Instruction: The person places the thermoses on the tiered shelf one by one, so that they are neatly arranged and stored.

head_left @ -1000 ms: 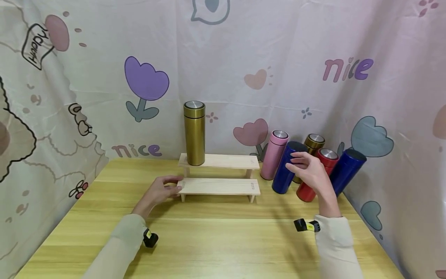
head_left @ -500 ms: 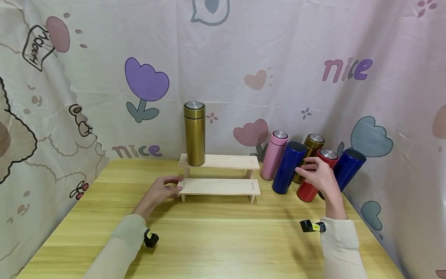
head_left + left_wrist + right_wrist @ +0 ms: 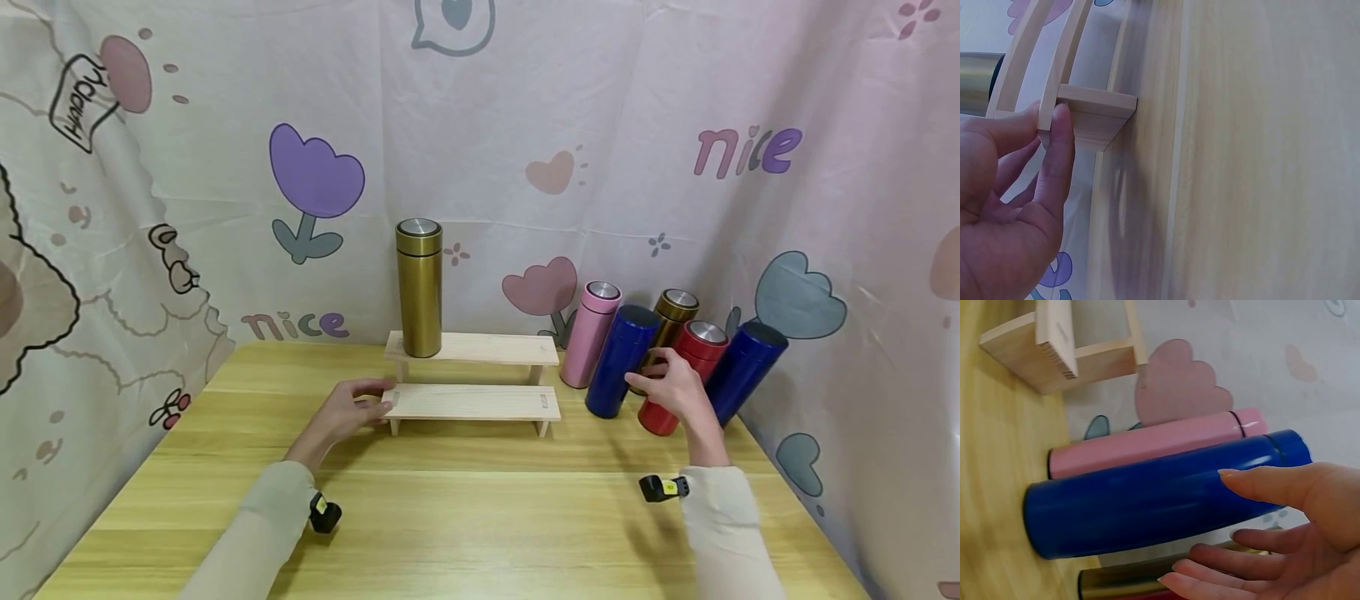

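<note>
Wooden stand (image 3: 487, 347): left hand (image 3: 343, 417) is pinching lower shelf (image 3: 471, 402).
Blue bottle (image 3: 619, 358) beside pink bottle (image 3: 589, 337): right hand (image 3: 678, 392) is hovering close, fingers spread.

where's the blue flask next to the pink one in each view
Head: the blue flask is right of centre, between the pink flask and the right hand.
Left wrist: not in it.
Right wrist: stretches across the middle, just below the pink flask.
Shared landmark: the wooden stand, in all three.

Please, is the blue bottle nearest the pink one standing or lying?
Standing: the blue bottle has its base on the table, lid uppermost.
</note>
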`<action>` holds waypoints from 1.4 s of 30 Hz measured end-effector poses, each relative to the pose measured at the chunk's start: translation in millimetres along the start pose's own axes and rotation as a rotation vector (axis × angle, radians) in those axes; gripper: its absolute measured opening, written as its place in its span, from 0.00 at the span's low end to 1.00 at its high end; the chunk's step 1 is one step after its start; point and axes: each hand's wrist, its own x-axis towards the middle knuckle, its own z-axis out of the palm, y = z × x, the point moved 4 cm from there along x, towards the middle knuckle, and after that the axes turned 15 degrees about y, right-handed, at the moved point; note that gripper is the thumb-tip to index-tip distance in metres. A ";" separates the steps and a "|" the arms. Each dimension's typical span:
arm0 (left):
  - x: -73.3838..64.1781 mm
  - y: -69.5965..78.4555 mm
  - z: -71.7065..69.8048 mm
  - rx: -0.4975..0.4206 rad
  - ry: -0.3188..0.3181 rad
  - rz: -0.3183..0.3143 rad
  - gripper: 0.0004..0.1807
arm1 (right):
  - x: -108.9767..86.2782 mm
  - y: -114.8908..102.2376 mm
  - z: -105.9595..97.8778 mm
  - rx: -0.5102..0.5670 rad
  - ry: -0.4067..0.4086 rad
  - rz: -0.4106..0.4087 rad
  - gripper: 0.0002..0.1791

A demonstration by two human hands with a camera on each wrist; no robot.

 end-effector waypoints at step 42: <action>1.5 -2.7 -0.1 -0.015 -0.012 0.022 0.25 | 12.9 16.8 47.3 0.152 0.040 0.084 0.53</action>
